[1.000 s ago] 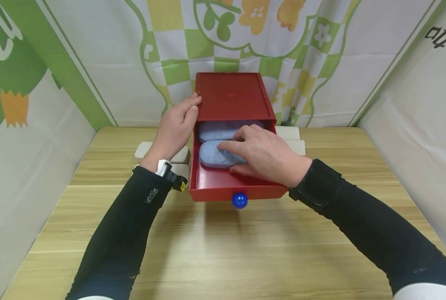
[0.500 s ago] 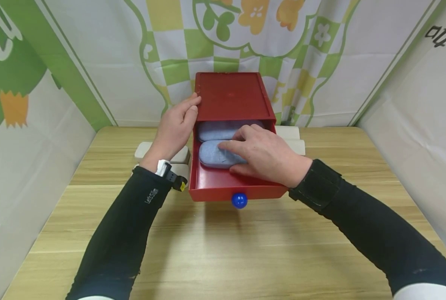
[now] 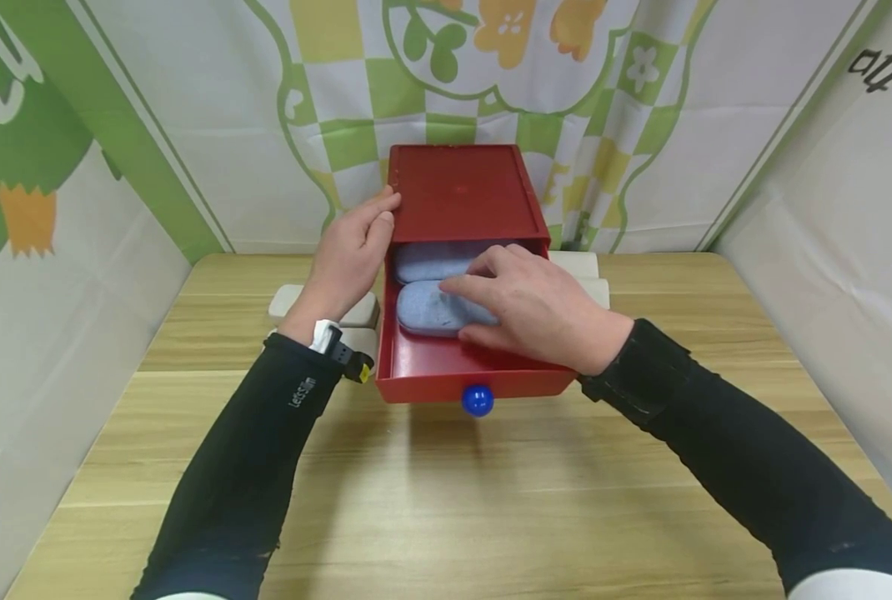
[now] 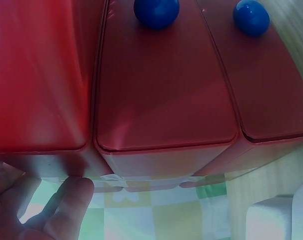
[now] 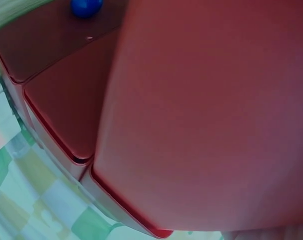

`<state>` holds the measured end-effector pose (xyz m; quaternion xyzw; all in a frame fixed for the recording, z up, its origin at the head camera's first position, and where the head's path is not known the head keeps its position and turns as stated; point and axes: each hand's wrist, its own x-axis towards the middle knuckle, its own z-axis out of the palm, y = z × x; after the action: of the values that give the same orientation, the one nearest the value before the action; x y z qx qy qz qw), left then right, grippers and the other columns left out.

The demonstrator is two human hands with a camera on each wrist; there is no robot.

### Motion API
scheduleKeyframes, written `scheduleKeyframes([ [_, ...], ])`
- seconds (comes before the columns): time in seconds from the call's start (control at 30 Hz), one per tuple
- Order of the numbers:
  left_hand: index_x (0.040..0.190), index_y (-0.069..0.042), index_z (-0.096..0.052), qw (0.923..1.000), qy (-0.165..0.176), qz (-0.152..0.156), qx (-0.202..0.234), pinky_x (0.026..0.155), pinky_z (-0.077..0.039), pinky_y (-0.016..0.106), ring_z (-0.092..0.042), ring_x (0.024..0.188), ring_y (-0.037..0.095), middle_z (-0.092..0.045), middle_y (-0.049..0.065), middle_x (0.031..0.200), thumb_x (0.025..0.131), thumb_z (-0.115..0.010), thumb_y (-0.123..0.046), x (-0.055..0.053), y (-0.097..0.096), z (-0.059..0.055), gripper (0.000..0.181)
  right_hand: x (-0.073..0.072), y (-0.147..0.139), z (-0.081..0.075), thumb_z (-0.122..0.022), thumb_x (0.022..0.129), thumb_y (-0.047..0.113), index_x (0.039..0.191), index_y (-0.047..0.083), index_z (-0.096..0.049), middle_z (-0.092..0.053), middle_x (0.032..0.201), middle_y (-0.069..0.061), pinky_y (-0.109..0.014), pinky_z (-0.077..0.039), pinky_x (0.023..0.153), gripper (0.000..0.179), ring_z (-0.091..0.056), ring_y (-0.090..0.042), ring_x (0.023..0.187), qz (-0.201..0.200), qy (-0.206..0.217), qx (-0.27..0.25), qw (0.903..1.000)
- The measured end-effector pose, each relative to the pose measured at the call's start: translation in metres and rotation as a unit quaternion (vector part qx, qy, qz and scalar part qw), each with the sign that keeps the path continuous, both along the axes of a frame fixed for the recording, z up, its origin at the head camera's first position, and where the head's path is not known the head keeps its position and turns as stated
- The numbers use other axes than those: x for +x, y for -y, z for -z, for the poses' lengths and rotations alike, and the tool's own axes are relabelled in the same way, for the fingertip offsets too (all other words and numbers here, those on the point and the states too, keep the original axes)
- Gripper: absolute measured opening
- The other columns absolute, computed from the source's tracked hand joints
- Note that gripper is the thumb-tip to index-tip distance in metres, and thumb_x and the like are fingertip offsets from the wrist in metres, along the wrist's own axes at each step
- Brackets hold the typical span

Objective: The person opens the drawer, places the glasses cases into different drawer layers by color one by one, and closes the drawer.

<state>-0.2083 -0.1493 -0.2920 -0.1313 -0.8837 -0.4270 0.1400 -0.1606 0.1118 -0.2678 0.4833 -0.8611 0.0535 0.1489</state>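
Lying crosswise in the pulled-out top drawer [image 3: 416, 389] of a red cabinet [image 3: 461, 196], the front blue case [image 3: 419, 308] is found with its long axis running left to right, parallel to the drawer's front wall. Its right end is covered by the right hand [image 3: 536, 304], which is reached in from the right; the case is thus placed beneath that hand and extended leftward beyond its fingertips. The width is spanned by curled fingers at the far edge and the thumb at the near edge, and the case is judged to be pinched between them; the firmness of the hold cannot be told. The rear blue case [image 3: 423, 265] is noted just behind, partly covered by the cabinet top. The left hand [image 3: 348, 262] is placed farther from the front case, outside the drawer, with its fingers extended and laid against the cabinet's left side; nothing is held in it. A blue knob [image 3: 478, 401] is fixed to the drawer front. The middle drawer [image 4: 161, 90] and bottom drawer [image 4: 266, 75] are seen closed. Pale blocks [image 3: 359, 312] are observed on the tabletop [image 3: 446, 517] at both sides of the cabinet.
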Motion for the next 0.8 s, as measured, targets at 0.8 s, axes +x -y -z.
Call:
scheduleKeyframes([
  [0.8, 0.155, -0.015, -0.052, 1.0, 0.002, -0.001, 0.001, 0.125, -0.032, 0.037, -0.037, 0.152, 0.009, -0.044, -0.005, 0.163, 0.111, -0.037, -0.039, 0.001, -0.001, -0.001, 0.052, 0.026, -0.009, -0.01, -0.082, 0.09, 0.017, 0.129, 0.011, -0.074, -0.073, 0.11, -0.011, -0.035, -0.059, 0.075, 0.04, -0.065, -0.023, 0.092, -0.034, -0.049, -0.115, 0.9916],
])
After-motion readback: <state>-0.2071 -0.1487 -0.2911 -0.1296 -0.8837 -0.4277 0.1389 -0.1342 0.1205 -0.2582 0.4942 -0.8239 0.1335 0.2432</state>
